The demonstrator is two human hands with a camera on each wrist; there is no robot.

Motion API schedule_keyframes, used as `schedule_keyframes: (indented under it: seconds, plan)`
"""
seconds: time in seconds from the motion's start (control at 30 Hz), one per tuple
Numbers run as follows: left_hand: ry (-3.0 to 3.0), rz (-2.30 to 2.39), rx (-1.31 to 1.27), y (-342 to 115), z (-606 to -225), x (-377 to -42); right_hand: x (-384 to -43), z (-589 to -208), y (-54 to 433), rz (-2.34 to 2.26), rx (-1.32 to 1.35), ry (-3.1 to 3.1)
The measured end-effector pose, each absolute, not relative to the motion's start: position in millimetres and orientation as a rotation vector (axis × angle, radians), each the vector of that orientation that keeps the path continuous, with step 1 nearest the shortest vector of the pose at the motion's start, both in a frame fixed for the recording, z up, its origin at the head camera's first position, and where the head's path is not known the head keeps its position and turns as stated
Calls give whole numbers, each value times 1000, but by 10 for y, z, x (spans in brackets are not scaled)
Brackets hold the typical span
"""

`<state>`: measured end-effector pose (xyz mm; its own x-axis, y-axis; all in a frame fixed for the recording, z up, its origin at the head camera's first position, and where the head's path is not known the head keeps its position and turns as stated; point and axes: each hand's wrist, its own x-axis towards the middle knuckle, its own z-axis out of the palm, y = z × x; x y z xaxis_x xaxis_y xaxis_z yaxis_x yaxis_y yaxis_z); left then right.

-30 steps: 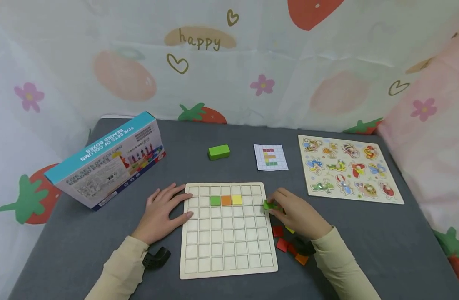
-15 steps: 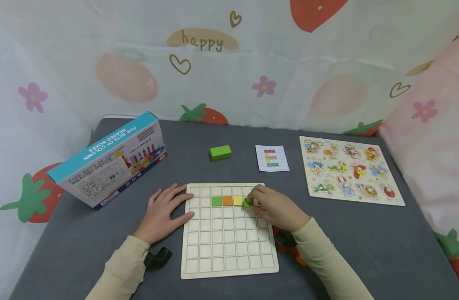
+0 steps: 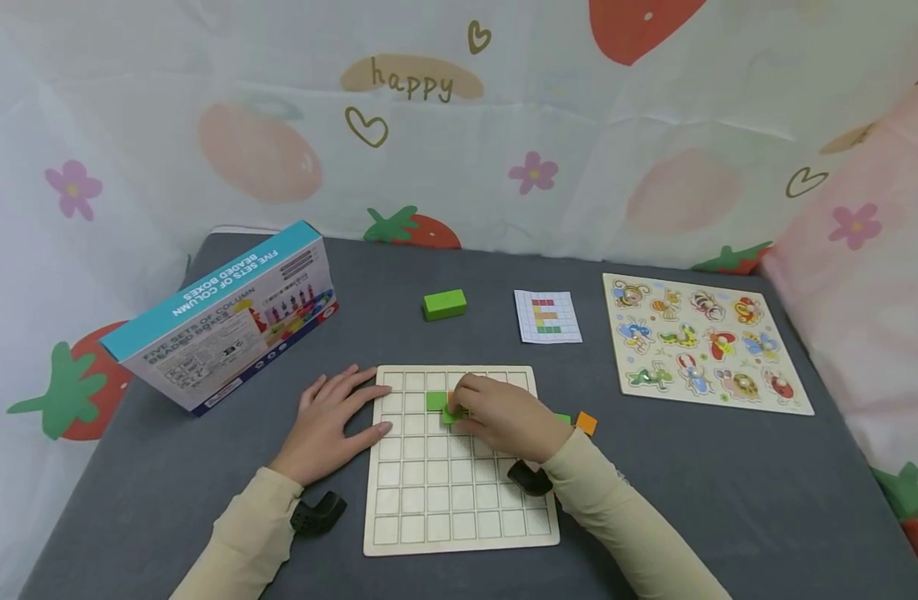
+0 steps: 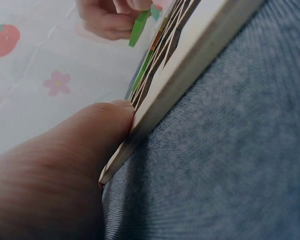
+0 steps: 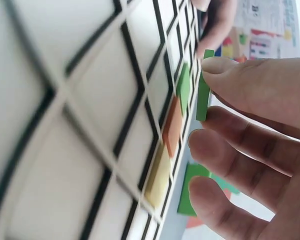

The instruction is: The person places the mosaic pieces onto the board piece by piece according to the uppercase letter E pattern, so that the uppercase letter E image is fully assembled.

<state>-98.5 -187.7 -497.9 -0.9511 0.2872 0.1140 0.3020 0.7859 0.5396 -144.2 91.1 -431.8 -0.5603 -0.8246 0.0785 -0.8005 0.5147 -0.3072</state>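
A pale gridded board (image 3: 387, 500) lies on the table before me. My left hand (image 3: 327, 433) rests at its left edge, fingers spread, and the left wrist view has the thumb (image 4: 100, 130) on the rim. My right hand (image 3: 511, 417) pinches a thin green square tile (image 5: 203, 95) between thumb and finger, tilted on edge close over the board. In an upper row sit another green tile (image 5: 183, 90), an orange tile (image 5: 172, 127) and a yellow tile (image 5: 158, 177), side by side. From the head, the right hand hides most of the orange and yellow ones.
Loose tiles lie right of the board, an orange one (image 3: 586, 423) and a green one (image 3: 563, 419) showing past the sleeve. Behind the board stand a green block (image 3: 444, 305) and a pattern card (image 3: 571, 327). A printed box (image 3: 227, 325) is left, an insect picture board (image 3: 710, 342) right.
My right hand has carried the green tile leftward from beside the board's right edge, past the yellow tile, to over the orange one. My left hand keeps its place.
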Motion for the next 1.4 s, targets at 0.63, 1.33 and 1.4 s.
schedule_keyframes:
  seconds: [0.63, 1.33, 1.4]
  plan:
    - [-2933, -891, -492, -1878, -4991, -990, -1414, -4413, 724, -433, -1467, 2609]
    - [-2926, -901, -493, -1874, -4982, -981, -1413, -4413, 692, -393, -1471, 2636]
    - [-2924, -900, -493, -1876, -4983, -983, -1409, -4420, 687, -385, -1482, 2646]
